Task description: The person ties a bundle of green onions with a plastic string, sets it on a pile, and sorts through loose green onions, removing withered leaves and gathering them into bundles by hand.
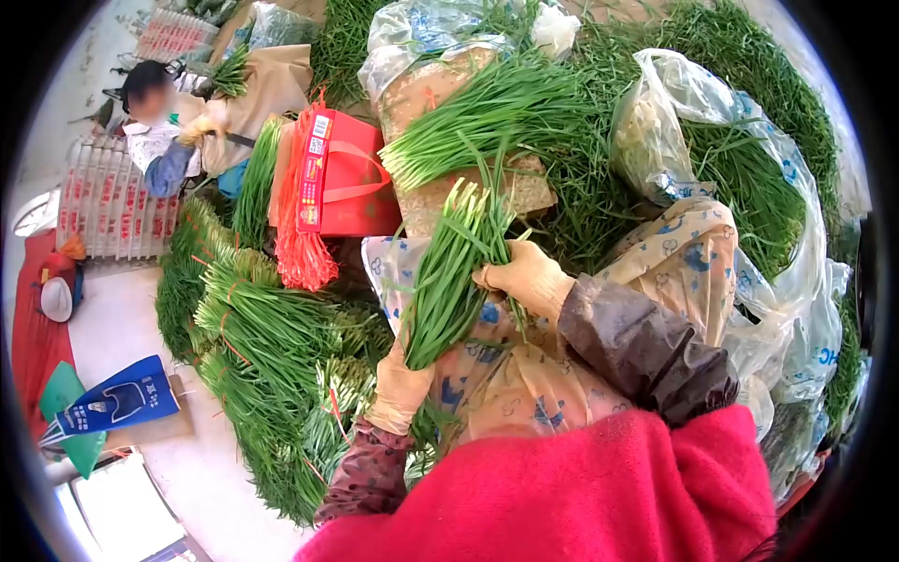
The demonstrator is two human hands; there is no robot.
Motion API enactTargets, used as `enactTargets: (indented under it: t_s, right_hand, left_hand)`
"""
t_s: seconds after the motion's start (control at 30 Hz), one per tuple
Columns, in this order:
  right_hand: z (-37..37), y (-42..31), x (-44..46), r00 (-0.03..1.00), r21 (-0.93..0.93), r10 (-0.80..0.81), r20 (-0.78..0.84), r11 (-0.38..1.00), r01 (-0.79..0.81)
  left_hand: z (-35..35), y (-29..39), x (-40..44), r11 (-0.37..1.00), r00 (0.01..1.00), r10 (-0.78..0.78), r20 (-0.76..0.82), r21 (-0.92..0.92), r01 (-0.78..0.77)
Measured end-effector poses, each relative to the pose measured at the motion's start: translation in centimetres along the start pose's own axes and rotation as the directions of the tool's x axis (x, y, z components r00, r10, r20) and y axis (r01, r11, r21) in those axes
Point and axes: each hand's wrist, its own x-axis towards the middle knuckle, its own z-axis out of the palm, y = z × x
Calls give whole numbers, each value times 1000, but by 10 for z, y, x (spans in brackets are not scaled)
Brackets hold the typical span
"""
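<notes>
A bunch of long green leafy stalks (448, 281) with pale ends pointing up is between my gloved hands. My left hand (401, 386) is closed round its lower leafy part. Higher up on the right, my right hand (526, 279) grips the side of the same bunch near the pale ends. Beyond it, a larger pile of stalks (482, 117) lies on a tan board (426, 211). A patterned plastic cover (534, 389) lies over my lap beneath the hands.
Left of the board stands a red box (354, 178) hung with red ties (304, 253). Tied bundles (272, 318) are heaped at left. Loose greens (585, 178) and a clear plastic bag (796, 309) are at right. Another person (164, 140) sits at upper left.
</notes>
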Motion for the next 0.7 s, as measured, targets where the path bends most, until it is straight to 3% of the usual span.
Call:
enactTargets:
  t_s: [0.13,0.2,0.27,0.37,0.43,0.5,0.53,0.57,0.63,0.67,0.7]
  right_hand:
    - [-17,8,-7,997,113,-4,72,994,-5]
    - [-28,4,-13,991,339,5,136,939,-52]
    - [-38,-6,-20,970,593,17,241,789,-161]
    - [-44,-16,-24,978,856,-27,206,489,-167]
    - [-57,-15,-12,992,839,-124,-14,538,79]
    - [-81,-11,2,964,912,-240,-112,361,195]
    - [-97,-10,9,954,918,-255,-157,318,236]
    - [-121,-2,22,943,951,-326,-68,264,160]
    - [-149,6,39,968,843,-208,-141,487,228]
    - [-160,7,44,980,470,-49,-195,872,137]
    - [-162,-2,41,946,-18,60,-319,997,-69]
  left_hand:
    - [-7,-1,-1,992,1000,-12,21,127,9]
    - [-12,8,2,977,997,-31,65,211,17]
    - [-14,31,7,964,997,20,69,264,-37]
    - [-19,49,12,935,994,81,76,339,-103]
    - [-24,52,13,877,988,-16,151,476,-59]
    - [-30,37,12,849,985,6,171,520,-95]
    - [-31,31,11,816,980,29,198,562,-138]
    - [-32,35,10,818,981,23,194,560,-131]
    - [-34,46,10,781,967,-110,231,621,-60]
    - [-34,44,10,769,968,-73,242,632,-100]
    - [-35,46,11,772,968,-73,240,629,-98]
